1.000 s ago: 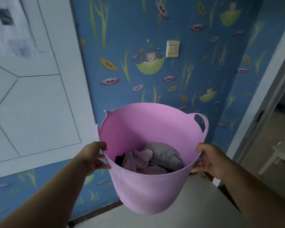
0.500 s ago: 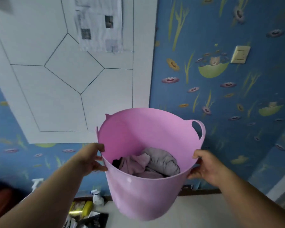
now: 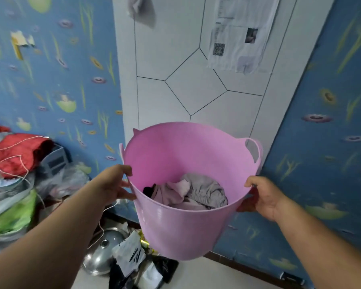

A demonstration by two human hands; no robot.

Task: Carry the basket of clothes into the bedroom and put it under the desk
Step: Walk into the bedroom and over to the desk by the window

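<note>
Two hands gripping pink basket (image 3: 188, 226), clothes (image 3: 188, 192) partly hidden

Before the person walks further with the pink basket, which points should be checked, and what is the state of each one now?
1. Left hand grips the rim of the pink basket: ok.
2. Right hand grips the opposite rim: ok.
3. Clothes lie low inside the basket, nothing hangs over the rim: ok.
4. Basket is held clear of the floor, tilted a little toward the person: ok.
5. Floor ahead on the left is free: not ok; a metal pot lid, bags and a loose white cord lie there.
6. Way to the bedroom and the desk is visible: cannot tell; only wall is ahead.
</note>
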